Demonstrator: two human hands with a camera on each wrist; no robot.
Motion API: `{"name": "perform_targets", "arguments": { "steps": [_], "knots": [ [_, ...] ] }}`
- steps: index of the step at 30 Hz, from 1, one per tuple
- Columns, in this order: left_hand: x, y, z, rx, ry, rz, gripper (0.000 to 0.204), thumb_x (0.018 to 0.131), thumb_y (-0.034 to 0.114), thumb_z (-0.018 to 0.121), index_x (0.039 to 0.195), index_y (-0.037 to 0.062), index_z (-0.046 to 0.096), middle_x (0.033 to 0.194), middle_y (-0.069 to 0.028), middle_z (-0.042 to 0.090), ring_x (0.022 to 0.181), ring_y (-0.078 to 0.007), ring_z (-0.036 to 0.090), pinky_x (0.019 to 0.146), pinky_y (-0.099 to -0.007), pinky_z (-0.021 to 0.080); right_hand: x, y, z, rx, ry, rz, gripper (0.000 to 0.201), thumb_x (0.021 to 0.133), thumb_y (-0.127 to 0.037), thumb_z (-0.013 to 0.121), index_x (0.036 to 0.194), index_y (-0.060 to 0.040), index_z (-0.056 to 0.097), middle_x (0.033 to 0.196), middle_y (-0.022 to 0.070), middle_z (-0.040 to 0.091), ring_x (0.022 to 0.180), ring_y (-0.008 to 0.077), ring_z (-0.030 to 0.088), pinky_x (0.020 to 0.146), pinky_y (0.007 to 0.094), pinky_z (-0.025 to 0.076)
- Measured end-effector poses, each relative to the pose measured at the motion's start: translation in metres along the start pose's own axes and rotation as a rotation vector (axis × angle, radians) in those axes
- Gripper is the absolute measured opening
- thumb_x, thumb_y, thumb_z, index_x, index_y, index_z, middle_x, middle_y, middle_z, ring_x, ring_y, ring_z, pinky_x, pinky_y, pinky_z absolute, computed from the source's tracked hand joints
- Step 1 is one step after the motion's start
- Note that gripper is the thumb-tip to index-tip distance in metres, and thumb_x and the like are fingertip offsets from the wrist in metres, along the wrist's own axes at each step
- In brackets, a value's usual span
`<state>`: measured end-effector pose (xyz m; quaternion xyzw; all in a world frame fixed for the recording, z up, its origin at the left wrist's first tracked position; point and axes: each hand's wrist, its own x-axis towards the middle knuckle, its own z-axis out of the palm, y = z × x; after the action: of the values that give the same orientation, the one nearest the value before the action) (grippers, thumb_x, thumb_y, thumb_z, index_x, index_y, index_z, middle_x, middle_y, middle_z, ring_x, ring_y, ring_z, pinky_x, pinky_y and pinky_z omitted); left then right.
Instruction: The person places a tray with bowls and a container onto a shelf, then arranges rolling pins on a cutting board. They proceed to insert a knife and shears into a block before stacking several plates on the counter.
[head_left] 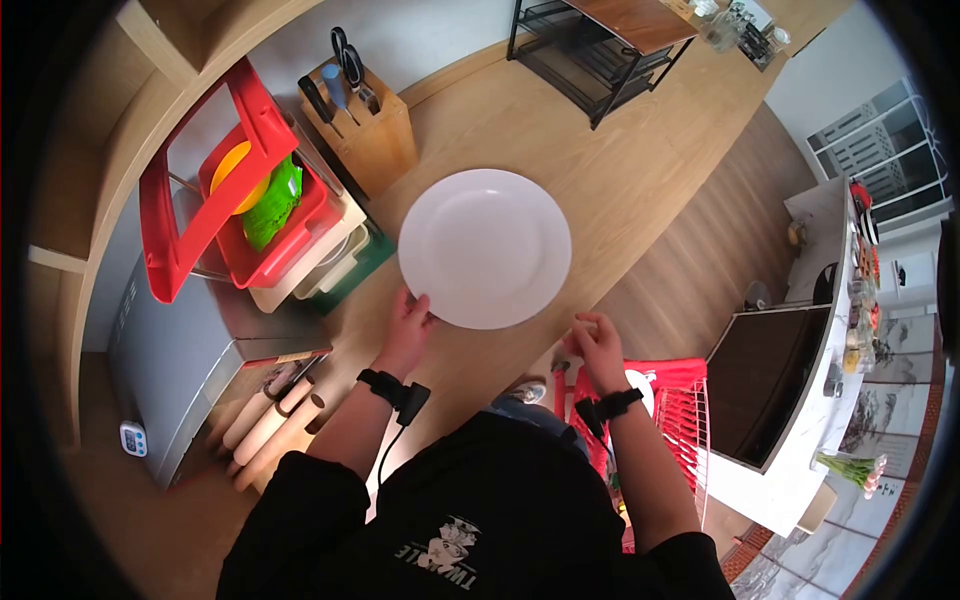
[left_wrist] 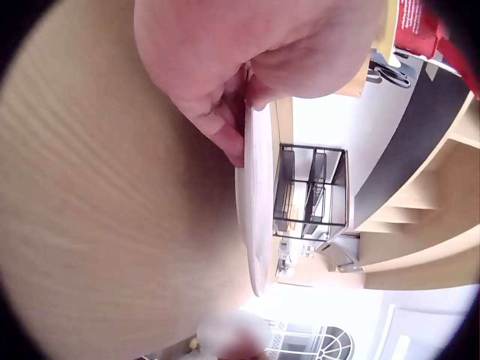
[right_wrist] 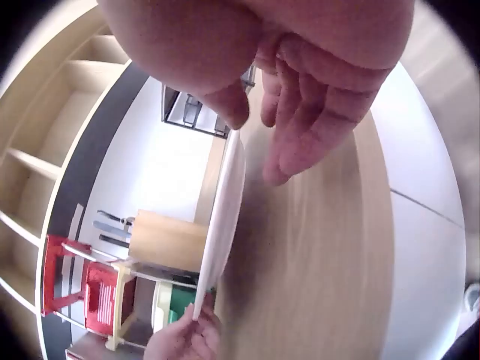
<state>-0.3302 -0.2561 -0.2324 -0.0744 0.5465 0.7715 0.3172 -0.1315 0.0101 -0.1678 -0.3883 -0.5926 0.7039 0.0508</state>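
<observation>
A round white plate (head_left: pixel 486 248) is over the wooden counter, with a shadow beneath it in both wrist views. My left hand (head_left: pixel 405 330) pinches its near-left rim, thumb on top and fingers underneath; the left wrist view shows that hand (left_wrist: pixel 255 60) at the plate's edge (left_wrist: pixel 257 202). Off the plate's right side, over the counter's front edge, my right hand (head_left: pixel 598 352) holds nothing, its fingers slightly bent. In the right wrist view its fingers (right_wrist: pixel 322 124) and thumb are spread apart near the far end of the plate (right_wrist: pixel 223 210).
Behind the plate stands a wooden knife block (head_left: pixel 358 130) with knives and scissors. Red baskets (head_left: pixel 285 235) are stacked on the left beside a grey cabinet (head_left: pixel 185 360). A black-framed rack (head_left: pixel 600 60) occupies the back of the counter (head_left: pixel 640 170). A red wire cart (head_left: pixel 685 430) stands below right.
</observation>
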Motion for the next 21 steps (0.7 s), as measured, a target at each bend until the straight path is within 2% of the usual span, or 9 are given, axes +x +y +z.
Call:
{"name": "perform_targets", "arguments": {
  "steps": [4, 6, 10, 12, 16, 19, 21],
  "knots": [
    [0.015, 0.008, -0.002, 0.063, 0.022, 0.024, 0.037, 0.105, 0.018, 0.051, 0.140, 0.0102, 0.039, 0.130, -0.0083, 0.057, 0.115, -0.0226, 0.061, 0.100, -0.0423, 0.051, -0.036, 0.022, -0.046, -0.133, 0.005, -0.010, 0.031, 0.098, -0.009, 0.061, 0.127, -0.0029, 0.051, 0.079, 0.0059, 0.066, 0.070, 0.0130, 0.063, 0.064, 0.0259, 0.050],
    [0.015, 0.008, 0.000, 0.101, 0.023, 0.029, 0.037, 0.105, 0.020, 0.051, 0.138, 0.0090, 0.039, 0.130, -0.0095, 0.057, 0.118, -0.0237, 0.060, 0.102, -0.0438, 0.049, -0.058, 0.028, -0.066, -0.064, 0.055, -0.005, 0.034, 0.095, -0.006, 0.063, 0.127, -0.0040, 0.052, 0.078, 0.0048, 0.065, 0.068, 0.0112, 0.061, 0.061, 0.0246, 0.048],
    [0.017, 0.006, 0.012, 0.186, 0.055, -0.012, 0.040, 0.106, 0.022, 0.051, 0.140, 0.0084, 0.036, 0.132, -0.0111, 0.056, 0.118, -0.0249, 0.060, 0.102, -0.0442, 0.049, -0.078, 0.073, -0.122, 0.053, 0.153, 0.026, 0.038, 0.093, -0.005, 0.064, 0.128, -0.0049, 0.051, 0.079, 0.0045, 0.065, 0.069, 0.0115, 0.061, 0.061, 0.0245, 0.049],
    [0.017, 0.003, 0.015, 0.176, 0.142, 0.029, 0.038, 0.105, 0.020, 0.053, 0.136, 0.0086, 0.036, 0.130, -0.0117, 0.056, 0.116, -0.0260, 0.061, 0.101, -0.0448, 0.050, -0.086, 0.094, -0.144, 0.092, 0.211, 0.063, 0.038, 0.092, -0.005, 0.063, 0.128, -0.0054, 0.051, 0.081, 0.0047, 0.065, 0.068, 0.0126, 0.062, 0.062, 0.0249, 0.051],
    [0.028, 0.000, 0.012, 0.197, 0.163, 0.073, 0.031, 0.104, 0.018, 0.054, 0.128, 0.0085, 0.037, 0.126, -0.0126, 0.055, 0.115, -0.0276, 0.060, 0.102, -0.0470, 0.050, -0.100, 0.139, -0.178, 0.229, 0.350, 0.122, 0.039, 0.091, -0.003, 0.064, 0.127, -0.0047, 0.051, 0.084, 0.0064, 0.064, 0.067, 0.0138, 0.061, 0.061, 0.0252, 0.049],
    [0.027, 0.004, 0.023, 0.072, 0.156, 0.124, 0.026, 0.104, 0.017, 0.055, 0.120, 0.0082, 0.038, 0.124, -0.0131, 0.054, 0.114, -0.0280, 0.060, 0.100, -0.0479, 0.051, -0.117, 0.164, -0.198, 0.228, 0.403, 0.203, 0.036, 0.091, -0.003, 0.064, 0.125, -0.0040, 0.052, 0.084, 0.0075, 0.065, 0.066, 0.0142, 0.061, 0.060, 0.0259, 0.048],
    [0.031, 0.001, 0.023, 0.035, 0.202, 0.119, 0.020, 0.105, 0.012, 0.050, 0.119, 0.0053, 0.038, 0.126, -0.0165, 0.054, 0.114, -0.0283, 0.061, 0.096, -0.0470, 0.053, -0.126, 0.178, -0.207, 0.267, 0.425, 0.211, 0.034, 0.091, -0.003, 0.063, 0.124, -0.0030, 0.054, 0.084, 0.0086, 0.065, 0.065, 0.0146, 0.060, 0.059, 0.0260, 0.047]
  ]
}}
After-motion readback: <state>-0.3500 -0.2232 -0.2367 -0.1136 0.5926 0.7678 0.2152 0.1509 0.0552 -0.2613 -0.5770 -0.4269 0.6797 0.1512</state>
